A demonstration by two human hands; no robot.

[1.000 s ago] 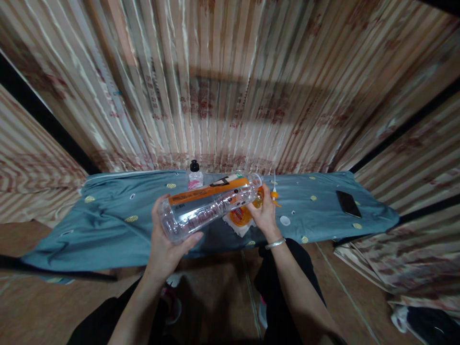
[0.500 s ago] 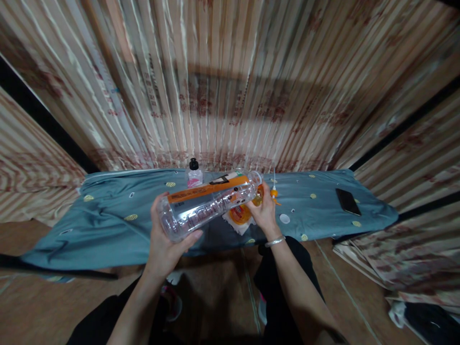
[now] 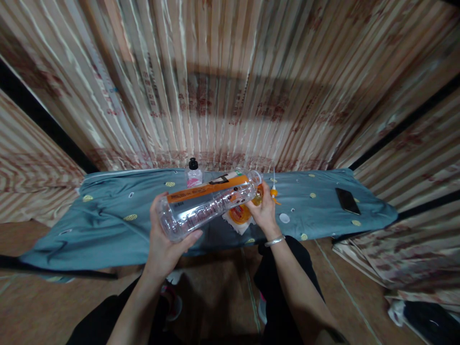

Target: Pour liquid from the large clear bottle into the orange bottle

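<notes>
A large clear plastic bottle (image 3: 201, 211) with an orange and black label lies tilted across the middle, its neck toward the right. My left hand (image 3: 167, 239) is wrapped round its base, thumb along the near side. My right hand (image 3: 264, 211) is closed just below the bottle's mouth, around the upper part of an orange bottle (image 3: 240, 214); the clear bottle partly hides this grip. Under the orange bottle is a white tissue (image 3: 241, 228). An orange pump top (image 3: 273, 192) with a pale tube lies right of my right hand, near a round white cap (image 3: 284, 218).
A small clear bottle with a black cap (image 3: 193, 165) and pink label stands behind the large bottle. On the right of the teal cloth-covered surface (image 3: 115, 211) lies a black phone (image 3: 347, 201). A striped curtain (image 3: 215, 96) hangs behind, with dark poles on both sides.
</notes>
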